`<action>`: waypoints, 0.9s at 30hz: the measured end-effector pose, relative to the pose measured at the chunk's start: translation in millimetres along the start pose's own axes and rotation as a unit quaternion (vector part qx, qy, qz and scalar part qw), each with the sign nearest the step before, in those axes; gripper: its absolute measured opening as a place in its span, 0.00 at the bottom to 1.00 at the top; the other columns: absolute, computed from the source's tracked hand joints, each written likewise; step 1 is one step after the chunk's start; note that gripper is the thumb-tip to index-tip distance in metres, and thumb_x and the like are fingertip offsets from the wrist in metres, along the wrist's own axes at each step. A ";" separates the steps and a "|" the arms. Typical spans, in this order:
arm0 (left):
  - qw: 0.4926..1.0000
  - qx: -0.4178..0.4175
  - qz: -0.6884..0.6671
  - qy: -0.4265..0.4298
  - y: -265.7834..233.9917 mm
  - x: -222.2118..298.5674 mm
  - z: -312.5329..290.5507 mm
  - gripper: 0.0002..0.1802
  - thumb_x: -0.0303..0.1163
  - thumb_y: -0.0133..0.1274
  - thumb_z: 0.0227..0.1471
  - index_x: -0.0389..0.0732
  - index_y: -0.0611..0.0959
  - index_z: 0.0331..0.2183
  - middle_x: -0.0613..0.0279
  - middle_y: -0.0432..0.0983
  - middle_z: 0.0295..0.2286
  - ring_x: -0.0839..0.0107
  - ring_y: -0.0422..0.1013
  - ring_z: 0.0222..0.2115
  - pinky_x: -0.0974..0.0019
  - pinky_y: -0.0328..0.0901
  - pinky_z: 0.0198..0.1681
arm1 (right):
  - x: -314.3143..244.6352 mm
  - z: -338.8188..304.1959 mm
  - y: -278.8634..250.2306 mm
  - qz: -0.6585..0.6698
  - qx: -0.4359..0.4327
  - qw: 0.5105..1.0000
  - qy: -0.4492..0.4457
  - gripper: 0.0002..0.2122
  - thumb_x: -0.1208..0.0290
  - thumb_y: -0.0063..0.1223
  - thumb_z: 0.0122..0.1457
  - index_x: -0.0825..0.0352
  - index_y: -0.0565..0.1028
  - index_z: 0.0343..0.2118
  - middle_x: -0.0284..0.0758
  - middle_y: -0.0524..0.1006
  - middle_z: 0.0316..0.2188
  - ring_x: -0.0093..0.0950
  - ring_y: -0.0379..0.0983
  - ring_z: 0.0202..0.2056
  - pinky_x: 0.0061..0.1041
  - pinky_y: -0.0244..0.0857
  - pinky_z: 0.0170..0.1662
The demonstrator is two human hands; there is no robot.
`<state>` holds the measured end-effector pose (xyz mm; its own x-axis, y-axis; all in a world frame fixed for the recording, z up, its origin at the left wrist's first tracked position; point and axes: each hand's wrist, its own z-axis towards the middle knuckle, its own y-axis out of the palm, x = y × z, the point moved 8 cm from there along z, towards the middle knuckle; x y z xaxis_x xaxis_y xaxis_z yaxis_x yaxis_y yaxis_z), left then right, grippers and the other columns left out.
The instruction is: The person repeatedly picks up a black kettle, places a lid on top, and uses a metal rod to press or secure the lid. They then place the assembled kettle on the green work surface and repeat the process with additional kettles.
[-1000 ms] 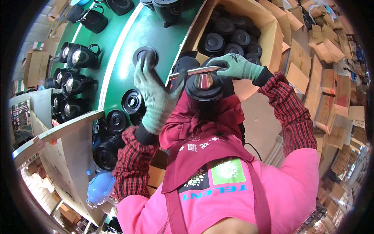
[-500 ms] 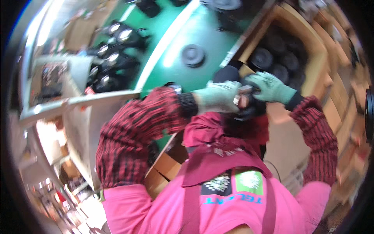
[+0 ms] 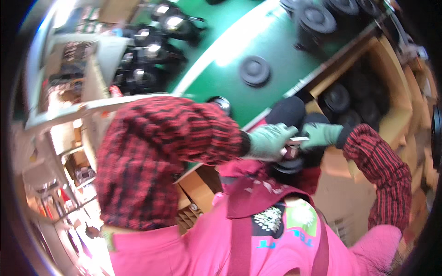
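Observation:
Both hands wear pale green gloves and meet above my lap. My left hand (image 3: 271, 141) is closed, its fingers at a small part with a reddish-brown block (image 3: 292, 151). A thin pale strip (image 3: 299, 139) lies across the top of it, between the two hands. Facing it from the right, my right hand (image 3: 322, 134) has its fingers bent and closed at the strip's other end; what the fingertips pinch is partly hidden. Just below the hands, a round black part (image 3: 289, 166) rests against my lap; blur hides whether it joins the block.
A green worktable (image 3: 221, 87) lies ahead, with a black disc (image 3: 254, 71) on it. Shiny black housings (image 3: 154, 48) crowd its left side; black round parts (image 3: 317, 19) stand at the far right. A cardboard box (image 3: 399, 103) at right holds black discs (image 3: 337, 97).
The view has shifted, so table and box sit further right and lower. My hands stay together at the small part; the pale strip now shows plainly between them.

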<state>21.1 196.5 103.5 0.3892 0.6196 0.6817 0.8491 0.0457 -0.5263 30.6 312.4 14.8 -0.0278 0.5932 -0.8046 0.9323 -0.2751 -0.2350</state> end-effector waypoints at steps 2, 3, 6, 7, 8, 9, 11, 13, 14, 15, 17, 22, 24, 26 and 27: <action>0.998 -0.046 0.021 0.024 -3.7 0.3 8.4 0.25 0.32 0.59 0.47 0.42 0.73 0.48 0.45 0.75 0.38 0.45 0.75 0.41 0.48 0.69 0.43 | -7.4 -10.4 3.3 0.019 -0.032 0.999 0.033 0.27 0.45 0.60 0.50 0.71 0.81 0.32 0.50 0.80 0.26 0.44 0.77 0.27 0.40 0.69 0.32; 0.998 -0.049 0.029 0.039 0.0 -0.6 11.0 0.24 0.32 0.59 0.47 0.43 0.73 0.48 0.47 0.76 0.38 0.46 0.76 0.40 0.49 0.69 0.42 | 5.5 -16.1 9.0 -0.016 0.053 0.998 0.023 0.27 0.45 0.60 0.50 0.71 0.79 0.34 0.51 0.79 0.28 0.45 0.78 0.30 0.41 0.70 0.35; 0.993 -0.097 0.036 0.054 9.3 -4.4 26.6 0.21 0.29 0.55 0.49 0.42 0.73 0.46 0.48 0.74 0.41 0.47 0.75 0.43 0.51 0.69 0.44 | 4.0 -37.7 15.3 -0.063 0.147 0.986 0.045 0.28 0.46 0.59 0.50 0.71 0.75 0.39 0.50 0.78 0.35 0.48 0.77 0.39 0.43 0.70 0.43; 0.992 -0.098 0.035 0.072 10.8 -3.8 26.1 0.22 0.26 0.54 0.48 0.42 0.73 0.47 0.50 0.74 0.41 0.48 0.75 0.43 0.52 0.70 0.43 | -0.9 -40.7 12.9 0.015 0.092 0.988 0.126 0.25 0.46 0.58 0.52 0.69 0.76 0.36 0.50 0.78 0.34 0.48 0.77 0.38 0.43 0.71 0.42; 0.991 -0.088 0.042 0.090 7.4 -2.3 25.8 0.25 0.26 0.53 0.47 0.41 0.73 0.50 0.51 0.74 0.42 0.48 0.75 0.42 0.53 0.70 0.43 | -2.2 -42.5 14.5 -0.007 0.121 0.987 0.105 0.25 0.46 0.57 0.52 0.68 0.77 0.35 0.49 0.78 0.34 0.48 0.77 0.38 0.43 0.71 0.42; 0.988 -0.109 0.059 0.095 10.1 -3.4 28.6 0.27 0.26 0.54 0.47 0.42 0.72 0.52 0.51 0.74 0.43 0.49 0.75 0.42 0.53 0.71 0.43 | -4.5 -44.7 18.0 -0.031 0.148 0.985 0.084 0.24 0.46 0.57 0.52 0.68 0.77 0.35 0.49 0.78 0.34 0.48 0.77 0.38 0.44 0.71 0.42; 0.978 -0.091 0.100 0.160 10.3 -7.3 34.6 0.28 0.30 0.59 0.46 0.45 0.73 0.52 0.51 0.75 0.40 0.49 0.77 0.39 0.52 0.71 0.40 | -26.1 -50.6 24.3 -0.086 0.188 0.978 0.008 0.19 0.49 0.57 0.53 0.63 0.78 0.33 0.49 0.76 0.31 0.48 0.76 0.35 0.45 0.71 0.41; 0.959 -0.111 0.134 0.223 15.0 -10.0 39.2 0.31 0.29 0.58 0.45 0.44 0.73 0.54 0.52 0.75 0.43 0.51 0.76 0.40 0.54 0.72 0.43 | -30.0 -60.3 29.8 0.029 0.227 0.962 0.146 0.15 0.52 0.56 0.54 0.59 0.79 0.35 0.49 0.76 0.30 0.48 0.76 0.35 0.45 0.71 0.40; 0.952 -0.137 0.152 0.230 13.7 -7.3 39.8 0.33 0.29 0.57 0.44 0.43 0.72 0.55 0.52 0.75 0.46 0.53 0.76 0.42 0.56 0.72 0.44 | -30.7 -69.7 33.3 0.081 0.247 0.942 0.212 0.14 0.53 0.56 0.55 0.57 0.79 0.36 0.49 0.75 0.30 0.48 0.76 0.35 0.45 0.71 0.40; 0.934 -0.120 0.164 0.293 13.4 -4.5 40.7 0.33 0.30 0.58 0.45 0.44 0.73 0.55 0.52 0.74 0.46 0.53 0.76 0.42 0.56 0.72 0.45 | -70.5 -69.1 33.9 -0.132 0.318 0.938 0.042 0.13 0.54 0.55 0.57 0.57 0.80 0.37 0.50 0.76 0.32 0.49 0.77 0.36 0.45 0.71 0.40; 0.905 -0.111 0.203 0.358 15.2 -0.5 50.2 0.31 0.31 0.58 0.46 0.45 0.74 0.55 0.53 0.74 0.47 0.54 0.75 0.42 0.56 0.72 0.45 | -38.8 -67.4 54.7 0.259 0.198 0.921 0.215 0.20 0.53 0.59 0.55 0.70 0.80 0.36 0.45 0.80 0.29 0.39 0.80 0.30 0.36 0.74 0.36; 0.945 0.000 0.224 0.237 -7.3 20.8 69.7 0.40 0.32 0.63 0.39 0.43 0.72 0.58 0.49 0.70 0.53 0.51 0.70 0.52 0.53 0.67 0.55 | 9.9 -82.5 21.3 0.292 0.176 0.918 0.202 0.20 0.54 0.61 0.54 0.71 0.82 0.36 0.42 0.81 0.23 0.33 0.80 0.26 0.29 0.73 0.30; 0.913 0.265 0.212 0.229 -50.3 49.7 23.4 0.46 0.34 0.65 0.38 0.42 0.69 0.61 0.44 0.63 0.59 0.45 0.61 0.59 0.46 0.57 0.63 | 11.3 -81.8 -25.2 0.158 0.273 0.939 0.137 0.16 0.57 0.59 0.57 0.69 0.80 0.35 0.40 0.79 0.24 0.32 0.75 0.27 0.31 0.70 0.31; 0.917 0.319 0.084 0.223 -52.2 37.9 -23.6 0.47 0.37 0.67 0.38 0.44 0.69 0.62 0.42 0.58 0.62 0.40 0.55 0.62 0.41 0.48 0.66 | 16.9 -72.4 -58.0 0.098 0.404 0.898 0.147 0.16 0.55 0.56 0.59 0.65 0.80 0.34 0.46 0.79 0.26 0.42 0.78 0.30 0.36 0.71 0.34; 0.946 0.255 0.037 0.195 -27.8 23.0 -28.9 0.48 0.40 0.69 0.37 0.44 0.70 0.61 0.42 0.59 0.61 0.39 0.55 0.62 0.41 0.49 0.66 | 24.7 -48.7 -70.7 0.182 0.428 0.878 0.109 0.17 0.53 0.56 0.58 0.65 0.80 0.34 0.45 0.79 0.26 0.44 0.78 0.31 0.38 0.70 0.34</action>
<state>16.8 186.9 148.5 0.6277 0.3040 0.7166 0.5699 0.4476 -0.6891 -18.5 383.4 38.1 0.3732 0.4528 -0.8097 0.2490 -0.8897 -0.3828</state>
